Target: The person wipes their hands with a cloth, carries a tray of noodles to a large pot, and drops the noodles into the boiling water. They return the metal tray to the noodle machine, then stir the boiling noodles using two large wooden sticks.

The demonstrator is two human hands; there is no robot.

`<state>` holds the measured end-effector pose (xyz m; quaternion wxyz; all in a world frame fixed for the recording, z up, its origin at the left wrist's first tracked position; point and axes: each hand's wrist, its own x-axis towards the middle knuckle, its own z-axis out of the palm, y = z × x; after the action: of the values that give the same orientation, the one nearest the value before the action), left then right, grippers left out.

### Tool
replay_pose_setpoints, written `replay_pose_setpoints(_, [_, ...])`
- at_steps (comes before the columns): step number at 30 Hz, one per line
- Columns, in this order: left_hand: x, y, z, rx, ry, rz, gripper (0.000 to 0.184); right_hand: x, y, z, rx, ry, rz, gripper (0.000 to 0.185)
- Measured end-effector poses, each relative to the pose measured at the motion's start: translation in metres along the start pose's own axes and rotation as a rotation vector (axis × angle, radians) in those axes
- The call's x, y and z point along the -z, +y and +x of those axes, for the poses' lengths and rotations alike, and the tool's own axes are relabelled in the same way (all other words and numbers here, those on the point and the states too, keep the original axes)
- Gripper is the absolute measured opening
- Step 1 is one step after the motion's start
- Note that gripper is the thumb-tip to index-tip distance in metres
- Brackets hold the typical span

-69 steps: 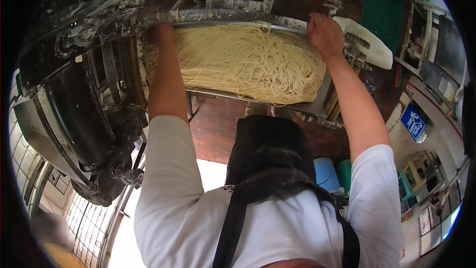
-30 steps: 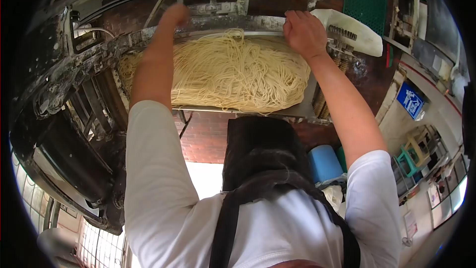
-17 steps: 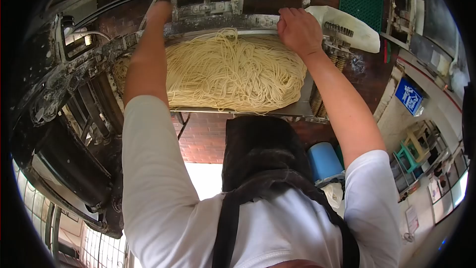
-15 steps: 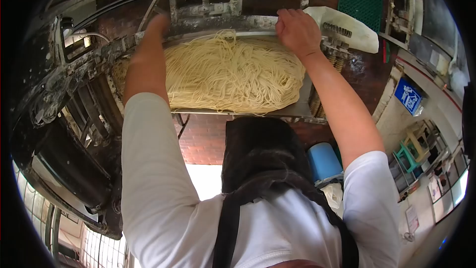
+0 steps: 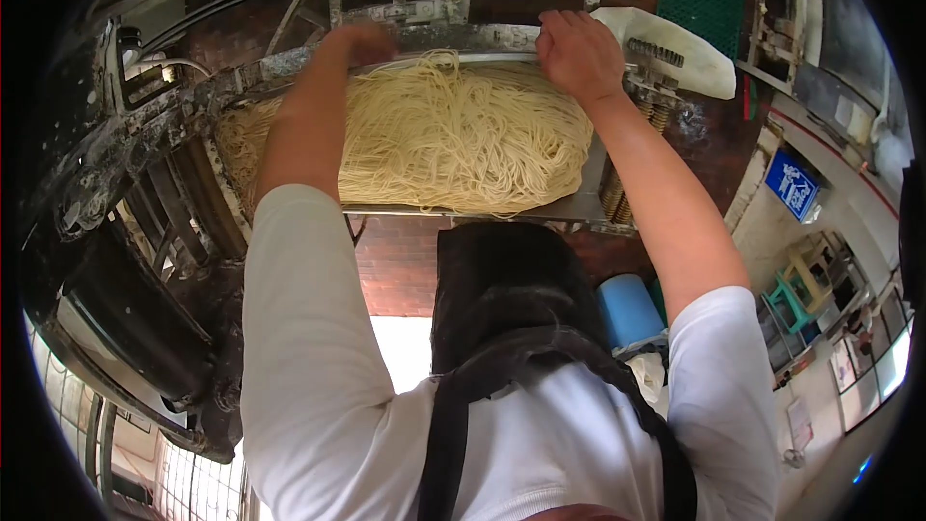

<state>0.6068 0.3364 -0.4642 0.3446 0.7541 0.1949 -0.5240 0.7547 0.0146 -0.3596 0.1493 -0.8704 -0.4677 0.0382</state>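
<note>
A broad heap of pale yellow noodles (image 5: 463, 140) lies on a metal tray (image 5: 569, 207) in front of me. My left hand (image 5: 365, 41) is over the far left side of the heap, near the machine's rail, its fingers smeared by motion. At the far right corner, my right hand (image 5: 582, 53) is closed, with its fingers curled down by the tray's far edge. What it grips, if anything, is hidden behind the knuckles.
The flour-caked machine frame (image 5: 231, 82) runs along the far side and left. Coiled springs (image 5: 656, 53) and a pale sheet (image 5: 712, 63) are beyond my right hand. A blue bucket (image 5: 632, 311) stands low on the right. Black rollers (image 5: 145, 318) are at left.
My left hand has moved to the right along the far edge of the noodles. My right hand stays at about the same spot.
</note>
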Motion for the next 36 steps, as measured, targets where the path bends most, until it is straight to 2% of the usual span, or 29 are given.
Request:
replay_pose_setpoints(1, [0.0, 0.012, -0.013, 0.02, -0.067, 0.392, 0.03, 0.0, 0.001, 0.0, -0.009, -0.002, 0.0, 0.013])
replay_pose_setpoints(3, [0.003, -0.066, 0.046, -0.045, -0.096, 0.53, 0.03, 0.001, 0.003, 0.001, 0.0, -0.012, -0.003, 0.014])
replay_pose_setpoints(5, [0.01, -0.078, 0.031, -0.136, 0.145, 0.439, 0.029, -0.001, 0.001, 0.0, 0.007, -0.001, 0.006, 0.015])
replay_pose_setpoints(8, [0.016, -0.053, -0.062, -0.23, 0.887, -0.174, 0.025, 0.001, 0.003, 0.0, 0.022, 0.007, 0.005, 0.016])
replay_pose_setpoints(10, [-0.022, -0.011, -0.134, -0.152, 1.341, -0.72, 0.026, 0.004, 0.002, 0.003, 0.042, -0.036, -0.001, 0.017])
replay_pose_setpoints(12, [-0.091, -0.001, -0.183, -0.051, 1.671, -0.646, 0.028, 0.0, 0.001, 0.0, 0.069, 0.036, 0.008, 0.016])
replay_pose_setpoints(13, [-0.142, -0.032, -0.182, -0.127, 1.72, -0.697, 0.03, -0.001, 0.001, 0.001, 0.079, 0.08, 0.004, 0.015])
replay_pose_setpoints(14, [-0.185, -0.008, -0.202, 0.016, 1.73, -0.851, 0.031, -0.001, -0.001, 0.001, 0.063, 0.063, 0.003, 0.015])
replay_pose_setpoints(15, [-0.24, -0.018, -0.207, 0.121, 1.639, -0.987, 0.028, 0.0, -0.002, 0.0, 0.046, 0.045, -0.005, 0.014])
replay_pose_setpoints(16, [-0.291, -0.024, -0.198, 0.224, 1.663, -1.023, 0.024, -0.001, -0.001, 0.002, 0.032, 0.031, -0.018, 0.014])
replay_pose_setpoints(18, [-0.364, -0.042, -0.177, 0.449, 1.556, -1.339, 0.024, -0.004, 0.0, -0.001, 0.04, 0.048, -0.012, 0.016])
replay_pose_setpoints(20, [-0.407, -0.085, -0.145, 0.646, 1.247, -1.872, 0.034, 0.0, -0.004, 0.001, 0.028, 0.053, -0.035, 0.017])
replay_pose_setpoints(21, [-0.416, -0.109, -0.121, 0.607, 1.177, -2.077, 0.04, 0.002, -0.006, 0.001, 0.002, 0.033, -0.06, 0.018])
replay_pose_setpoints(22, [-0.421, -0.136, -0.089, 0.33, 1.214, -2.236, 0.046, 0.005, -0.009, 0.0, -0.021, 0.012, -0.084, 0.018])
replay_pose_setpoints(24, [-0.44, -0.189, -0.027, -0.399, 1.22, -2.41, 0.059, 0.005, -0.012, 0.0, -0.043, -0.015, -0.123, 0.019])
replay_pose_setpoints(27, [-0.372, -0.16, -0.029, -0.067, 1.305, -2.472, 0.057, 0.003, -0.012, -0.004, -0.065, -0.035, -0.154, 0.018])
replay_pose_setpoints(28, [-0.365, -0.155, -0.029, -0.016, 1.305, -2.466, 0.057, 0.004, -0.013, -0.004, -0.072, -0.04, -0.153, 0.018])
replay_pose_setpoints(36, [-0.33, -0.143, -0.023, 0.134, 1.32, -2.357, 0.051, -0.006, -0.002, -0.005, -0.034, 0.001, -0.173, 0.018])
